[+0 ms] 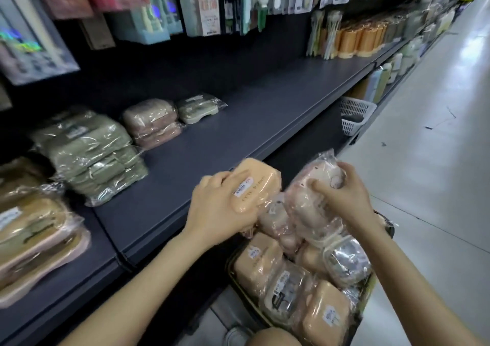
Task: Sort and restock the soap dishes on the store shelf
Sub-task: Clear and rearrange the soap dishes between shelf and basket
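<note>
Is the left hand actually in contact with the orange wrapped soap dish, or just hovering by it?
Touching. The head view shows the left hand gripping the orange soap dish by its near end, with no gap between them.

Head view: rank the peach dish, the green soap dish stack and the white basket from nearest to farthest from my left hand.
1. Peach dish, in the grip of the left hand.
2. Green soap dish stack, left on the shelf.
3. White basket, far right, lower down.
</note>
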Available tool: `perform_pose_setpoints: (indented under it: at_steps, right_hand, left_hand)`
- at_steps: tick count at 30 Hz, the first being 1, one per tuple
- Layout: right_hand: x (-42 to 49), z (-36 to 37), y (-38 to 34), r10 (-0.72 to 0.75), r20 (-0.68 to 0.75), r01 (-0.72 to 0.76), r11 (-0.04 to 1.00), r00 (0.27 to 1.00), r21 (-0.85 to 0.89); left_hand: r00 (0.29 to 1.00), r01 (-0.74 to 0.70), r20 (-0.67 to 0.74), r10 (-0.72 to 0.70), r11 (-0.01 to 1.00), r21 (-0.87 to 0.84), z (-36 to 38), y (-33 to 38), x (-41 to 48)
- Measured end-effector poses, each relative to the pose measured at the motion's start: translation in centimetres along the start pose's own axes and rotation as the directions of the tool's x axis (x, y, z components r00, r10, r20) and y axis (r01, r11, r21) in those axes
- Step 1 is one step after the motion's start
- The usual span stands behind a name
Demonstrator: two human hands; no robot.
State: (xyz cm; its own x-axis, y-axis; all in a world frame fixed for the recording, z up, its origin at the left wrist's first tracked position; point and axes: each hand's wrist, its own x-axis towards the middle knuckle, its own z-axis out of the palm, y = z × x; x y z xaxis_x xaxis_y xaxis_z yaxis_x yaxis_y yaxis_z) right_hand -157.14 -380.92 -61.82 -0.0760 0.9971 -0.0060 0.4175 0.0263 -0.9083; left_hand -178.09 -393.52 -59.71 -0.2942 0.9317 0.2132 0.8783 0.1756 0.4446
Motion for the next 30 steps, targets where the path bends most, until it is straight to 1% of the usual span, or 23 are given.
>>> perform_pose_setpoints:
  at_steps: [2,3,6,8,12,15,17,19,21,22,23,24,26,28,30]
  right_hand:
    - [2.2,1.9,-3.4,-0.052,0.003,0.052,0.999,0.999,0.014]
    - [3.4,2.9,-4.9,-0.079,0.011,0.079,0.997,0.997,-0.012]
    - [6.2,6.3,-9.1,-0.147,0.063,0.156,0.972,0.987,-0.175]
    - [7.7,8.6,-11.1,-0.163,0.103,0.186,0.939,0.981,-0.288]
    - [9.0,12.9,-13.2,-0.178,0.172,0.239,0.858,0.969,-0.454]
    - [9.7,15.2,-13.6,-0.169,0.200,0.251,0.816,0.965,-0.521]
    - [10.1,16.3,-13.3,-0.138,0.234,0.245,0.811,0.962,-0.532]
    - [10.5,16.6,-12.9,-0.122,0.279,0.253,0.828,0.953,-0.500]
    - [10.8,16.1,-12.2,-0.149,0.300,0.267,0.875,0.942,-0.403]
    - [11.0,15.6,-11.7,-0.181,0.311,0.286,0.897,0.933,-0.336]
    - [11.2,14.9,-11.2,-0.221,0.344,0.323,0.905,0.913,-0.276]
    - [11.3,14.2,-10.7,-0.251,0.409,0.367,0.901,0.877,-0.233]
    - [11.3,13.0,-9.8,-0.245,0.589,0.438,0.874,0.770,-0.209]
    - [11.2,12.6,-9.4,-0.205,0.703,0.538,0.792,0.681,-0.289]
    - [11.4,12.7,-9.9,-0.192,0.731,0.618,0.693,0.654,-0.371]
  left_hand:
    - [0.993,-0.013,-0.117,0.026,0.993,0.114,-2.0,-1.5,0.9]
    - [0.990,-0.005,-0.140,0.029,0.987,0.163,-2.8,-2.3,1.5]
    - [0.996,0.052,-0.081,-0.030,0.959,0.278,-4.6,-4.7,2.9]
    - [0.996,0.083,-0.056,-0.069,0.945,0.316,-5.1,-6.1,3.7]
    - [0.992,0.123,-0.031,-0.119,0.933,0.338,-5.0,-7.9,4.2]
    - [0.990,0.134,0.004,-0.143,0.936,0.325,-4.6,-9.0,4.2]
    - [0.987,0.147,0.022,-0.158,0.957,0.249,-4.4,-9.6,4.3]
    - [0.985,0.164,0.020,-0.169,0.975,0.152,-4.4,-10.0,4.2]
    - [0.987,0.158,-0.017,-0.157,0.982,0.108,-4.3,-10.5,3.9]
    - [0.990,0.137,-0.048,-0.132,0.984,0.115,-4.1,-10.6,3.7]
    - [0.991,0.104,-0.094,-0.092,0.985,0.139,-3.9,-10.9,3.3]
    - [0.987,0.065,-0.157,-0.037,0.983,0.173,-3.6,-11.1,2.9]
    - [0.951,-0.004,-0.300,0.074,0.974,0.228,-3.4,-11.5,2.0]
    - [0.900,-0.037,-0.408,0.155,0.959,0.282,-3.5,-11.6,1.2]
    - [0.852,-0.031,-0.480,0.208,0.936,0.351,-4.1,-11.4,0.8]
